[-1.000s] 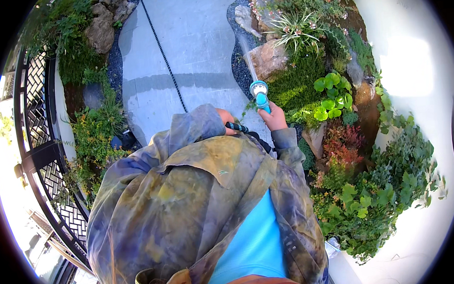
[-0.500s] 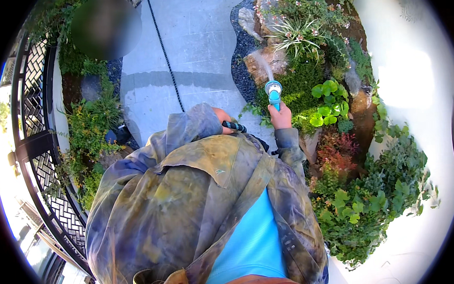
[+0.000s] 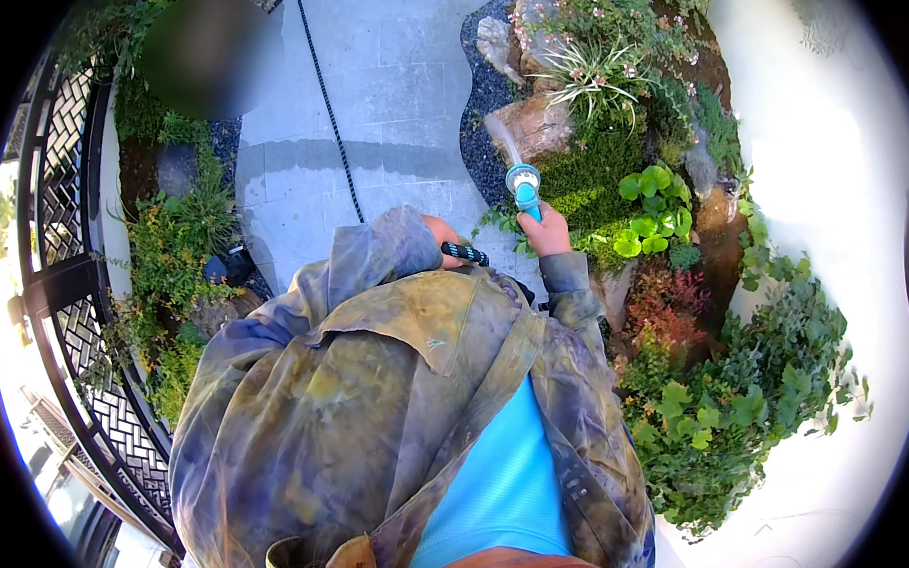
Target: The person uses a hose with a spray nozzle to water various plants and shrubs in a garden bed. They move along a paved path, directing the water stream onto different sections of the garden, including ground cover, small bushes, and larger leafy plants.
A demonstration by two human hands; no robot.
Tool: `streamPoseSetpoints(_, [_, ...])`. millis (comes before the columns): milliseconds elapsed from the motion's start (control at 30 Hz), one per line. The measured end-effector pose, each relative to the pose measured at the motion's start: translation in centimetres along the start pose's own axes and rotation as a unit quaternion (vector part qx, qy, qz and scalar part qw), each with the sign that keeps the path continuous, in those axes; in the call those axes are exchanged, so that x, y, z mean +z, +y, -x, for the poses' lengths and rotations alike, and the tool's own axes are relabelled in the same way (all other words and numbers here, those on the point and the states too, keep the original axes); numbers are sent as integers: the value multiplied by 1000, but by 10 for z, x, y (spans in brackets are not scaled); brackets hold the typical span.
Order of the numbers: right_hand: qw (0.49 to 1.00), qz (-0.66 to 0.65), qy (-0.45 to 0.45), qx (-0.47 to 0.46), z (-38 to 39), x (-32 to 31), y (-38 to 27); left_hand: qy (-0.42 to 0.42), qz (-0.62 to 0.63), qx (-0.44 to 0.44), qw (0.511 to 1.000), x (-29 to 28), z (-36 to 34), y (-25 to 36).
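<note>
My right hand (image 3: 547, 231) is closed round the handle of a blue and white hose nozzle (image 3: 523, 186). A jet of water (image 3: 504, 139) leaves its head, angled up and left toward a reddish-brown rock (image 3: 537, 124). In front of my body, my left hand (image 3: 441, 238) is wrapped round a black hose (image 3: 465, 253) with light blue flecks; the sleeve hides part of that hand. Farther off, a stretch of dark hose (image 3: 330, 108) runs away along the grey paving (image 3: 388, 91).
On the right lies a planted bed with round-leaved plants (image 3: 654, 209), a reddish shrub (image 3: 671, 306) and ivy (image 3: 749, 414), backed by a white wall (image 3: 821, 171). Dark gravel (image 3: 482, 143) edges the paving. At left, a black lattice fence (image 3: 66, 273) stands behind shrubs (image 3: 163, 264). A wet band crosses the paving.
My right hand and the nozzle have swung left, and the water jet has shifted left with them. My left hand still holds the hose, almost unmoved.
</note>
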State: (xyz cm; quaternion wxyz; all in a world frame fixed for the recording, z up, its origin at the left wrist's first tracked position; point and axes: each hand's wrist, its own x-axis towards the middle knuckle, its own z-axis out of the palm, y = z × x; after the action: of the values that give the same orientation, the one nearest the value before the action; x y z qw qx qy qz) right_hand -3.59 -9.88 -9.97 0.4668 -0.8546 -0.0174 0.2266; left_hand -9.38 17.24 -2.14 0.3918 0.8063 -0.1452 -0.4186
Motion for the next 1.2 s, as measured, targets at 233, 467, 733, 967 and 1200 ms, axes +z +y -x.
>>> streamPoseSetpoints(233, [998,6,-7,-56,-12,3,-41,-35,-6,-47,998,-5,6,7])
streamPoseSetpoints(467, [995,31,-23,-91,-23,-1,-65,-10,3,-21,1000,-6,11,7])
streamPoseSetpoints(733, [993,30,3,-117,-37,-8,-85,17,-6,-23,1000,-6,17,10])
streamPoseSetpoints(967, [992,3,40,-116,-53,-13,-86,16,-4,-34,999,-6,17,8])
streamPoseSetpoints(1200, [994,-7,54,-98,-61,-9,-68,9,11,-27,1000,-17,26,19])
